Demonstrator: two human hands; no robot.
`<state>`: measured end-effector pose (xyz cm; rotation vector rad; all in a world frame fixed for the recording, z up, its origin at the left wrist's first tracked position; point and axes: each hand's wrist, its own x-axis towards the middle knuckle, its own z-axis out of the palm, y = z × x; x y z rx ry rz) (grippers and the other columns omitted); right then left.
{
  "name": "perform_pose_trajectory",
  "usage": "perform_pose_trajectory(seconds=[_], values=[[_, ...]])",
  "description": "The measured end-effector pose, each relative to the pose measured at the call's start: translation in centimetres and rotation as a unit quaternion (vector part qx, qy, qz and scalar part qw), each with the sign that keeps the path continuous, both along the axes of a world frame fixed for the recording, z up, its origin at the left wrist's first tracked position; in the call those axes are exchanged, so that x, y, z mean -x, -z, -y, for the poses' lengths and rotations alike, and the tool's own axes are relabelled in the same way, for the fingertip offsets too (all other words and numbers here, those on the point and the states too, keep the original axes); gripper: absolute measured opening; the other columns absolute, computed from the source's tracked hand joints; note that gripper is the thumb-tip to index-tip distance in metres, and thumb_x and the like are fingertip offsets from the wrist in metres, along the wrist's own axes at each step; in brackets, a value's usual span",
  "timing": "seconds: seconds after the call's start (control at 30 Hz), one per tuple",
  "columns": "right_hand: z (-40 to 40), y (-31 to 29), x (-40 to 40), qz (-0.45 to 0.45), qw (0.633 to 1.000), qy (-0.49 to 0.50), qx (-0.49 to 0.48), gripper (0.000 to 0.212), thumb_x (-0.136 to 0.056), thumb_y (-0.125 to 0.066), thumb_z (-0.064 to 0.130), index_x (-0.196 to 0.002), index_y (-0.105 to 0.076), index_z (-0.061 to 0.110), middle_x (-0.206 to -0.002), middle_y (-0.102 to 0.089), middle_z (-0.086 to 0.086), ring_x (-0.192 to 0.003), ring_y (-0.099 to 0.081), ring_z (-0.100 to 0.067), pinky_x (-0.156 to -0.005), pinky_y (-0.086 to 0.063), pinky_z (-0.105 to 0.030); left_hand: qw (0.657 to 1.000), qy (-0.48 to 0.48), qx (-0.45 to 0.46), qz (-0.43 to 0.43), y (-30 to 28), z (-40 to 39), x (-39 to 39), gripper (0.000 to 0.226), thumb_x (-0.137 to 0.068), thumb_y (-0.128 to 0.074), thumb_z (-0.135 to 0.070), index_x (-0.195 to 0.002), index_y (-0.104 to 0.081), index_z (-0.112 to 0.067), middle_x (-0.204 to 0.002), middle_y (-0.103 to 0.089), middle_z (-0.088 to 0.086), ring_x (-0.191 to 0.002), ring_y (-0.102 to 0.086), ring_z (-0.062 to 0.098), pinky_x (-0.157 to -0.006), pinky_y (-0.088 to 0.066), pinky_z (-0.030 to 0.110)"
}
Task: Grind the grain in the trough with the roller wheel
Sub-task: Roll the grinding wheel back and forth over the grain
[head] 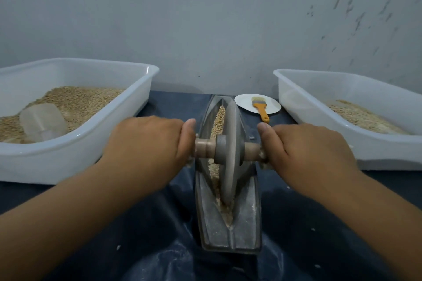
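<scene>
Trough [228, 232]: lying nearest on dark sheet [137, 235], holding grain [219, 118].
Flanks: bins [75, 143] sitting either side; brush [261, 108] resting on plate [244, 101].
Roller wheel [229, 155]: standing upright in trough.
Left hand [146, 146], right hand [306, 150]: curling around axle handle [205, 147] ends.
</scene>
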<state>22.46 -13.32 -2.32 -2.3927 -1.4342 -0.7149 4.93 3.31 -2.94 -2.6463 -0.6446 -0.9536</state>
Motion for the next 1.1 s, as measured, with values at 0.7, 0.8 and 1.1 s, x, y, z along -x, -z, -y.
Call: perform_pose_trajectory(seconds=[0.7, 0.8, 1.1], values=[[-2.3, -0.5, -0.6, -0.021, 0.999, 0.041, 0.02, 0.058, -0.093, -0.01, 0.053, -0.056, -0.044, 0.024, -0.055, -0.043, 0.006, -0.056, -0.043, -0.02, -0.053, -0.025, -0.032, 0.999, -0.03, -0.009, -0.022, 0.2, -0.4, -1.7, 0.061, -0.092, 0.004, -0.043, -0.073, -0.048, -0.018, -0.059, -0.045, -0.006, -0.052, -0.046, 0.017, -0.054, -0.042, 0.029], [-3.0, -0.6, -0.6, -0.009, 0.998, 0.046, 0.028, 0.054, -0.097, -0.013, 0.05, -0.058, -0.041, 0.025, -0.057, -0.04, 0.006, -0.061, -0.042, -0.023, -0.055, -0.025, -0.032, 0.997, -0.061, 0.042, -0.006, 0.2, -0.8, -2.4, 0.051, -0.091, -0.004, -0.042, -0.069, -0.046, -0.022, -0.057, -0.045, -0.005, -0.052, -0.046, 0.015, -0.055, -0.042, 0.03], [-1.2, -0.4, 0.2, 0.018, 1.0, 0.021, 0.006, 0.062, -0.092, -0.001, 0.055, -0.056, -0.041, 0.025, -0.051, -0.044, 0.005, -0.051, -0.044, -0.016, -0.05, -0.031, -0.031, 1.0, -0.013, -0.009, 0.017, 0.3, 0.5, 0.0, 0.051, -0.098, -0.013, -0.044, -0.059, -0.041, -0.028, -0.045, -0.038, -0.01, -0.038, -0.037, 0.008, -0.041, -0.026, 0.02]])
